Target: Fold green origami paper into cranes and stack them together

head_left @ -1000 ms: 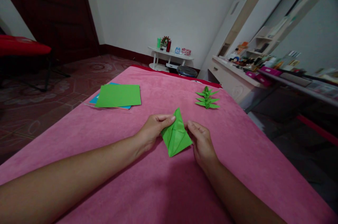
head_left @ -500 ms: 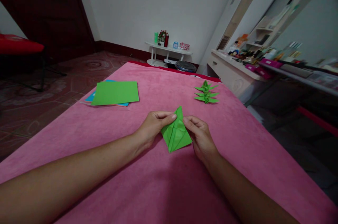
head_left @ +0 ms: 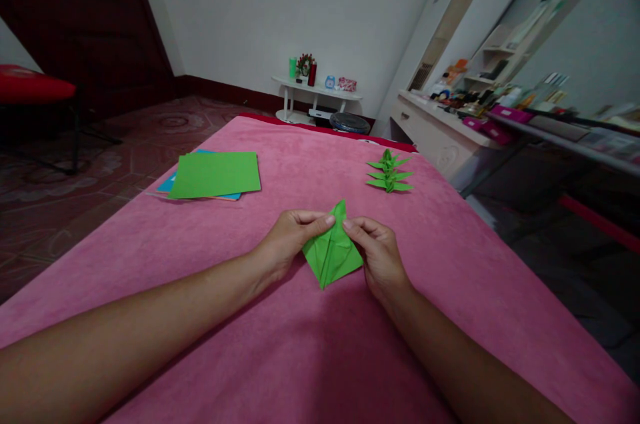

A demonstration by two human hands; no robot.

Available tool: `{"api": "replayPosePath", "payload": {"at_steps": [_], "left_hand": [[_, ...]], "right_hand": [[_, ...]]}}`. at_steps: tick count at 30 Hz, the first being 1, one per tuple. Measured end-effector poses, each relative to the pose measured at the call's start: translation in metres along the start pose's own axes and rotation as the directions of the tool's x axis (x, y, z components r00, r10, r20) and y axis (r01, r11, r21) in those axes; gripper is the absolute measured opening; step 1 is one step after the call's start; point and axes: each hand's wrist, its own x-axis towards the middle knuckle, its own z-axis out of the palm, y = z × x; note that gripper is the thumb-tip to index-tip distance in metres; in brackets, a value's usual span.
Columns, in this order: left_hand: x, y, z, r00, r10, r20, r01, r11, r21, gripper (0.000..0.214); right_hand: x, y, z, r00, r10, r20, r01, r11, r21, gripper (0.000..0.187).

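Note:
A folded green paper piece, kite-shaped with creases, lies on the pink cloth in front of me. My left hand pinches its upper left edge, thumb on top. My right hand pinches the upper right edge, fingers curled, close to the left thumb near the top point. Both hands are closed on the paper.
A stack of paper sheets, green on top and blue beneath, lies at the far left of the cloth. Finished green folded pieces sit at the far right. A dresser stands to the right, and a small white shelf stands beyond.
My right hand's fingers have slid up and left along the paper's edge toward the left thumb. The view has shifted slightly; the paper stays in place.

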Motion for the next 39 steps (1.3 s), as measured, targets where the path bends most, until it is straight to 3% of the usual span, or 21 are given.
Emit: {"api": "replayPosePath", "payload": {"at_steps": [9, 22, 30, 39], "left_hand": [[-0.005, 0.006, 0.007, 0.999, 0.012, -0.042, -0.01, 0.999, 0.046, 0.027], [-0.006, 0.008, 0.004, 0.998, -0.059, 0.003, 0.059, 0.998, 0.018, 0.03], [-0.005, 0.0, 0.007, 0.989, 0.076, -0.126, -0.067, 0.995, 0.075, 0.028], [-0.005, -0.007, 0.015, 0.962, 0.183, -0.203, -0.171, 0.982, 0.079, 0.024]], "right_hand": [[-0.002, 0.004, -0.001, 0.997, -0.077, 0.013, 0.077, 0.995, -0.062, 0.018], [-0.002, 0.003, 0.0, 0.992, -0.111, 0.065, 0.12, 0.983, -0.14, 0.019], [-0.004, 0.002, 0.003, 0.994, -0.104, 0.039, 0.108, 0.983, -0.15, 0.019], [-0.003, 0.008, 0.007, 0.978, -0.207, -0.021, 0.196, 0.95, -0.244, 0.02]]}}
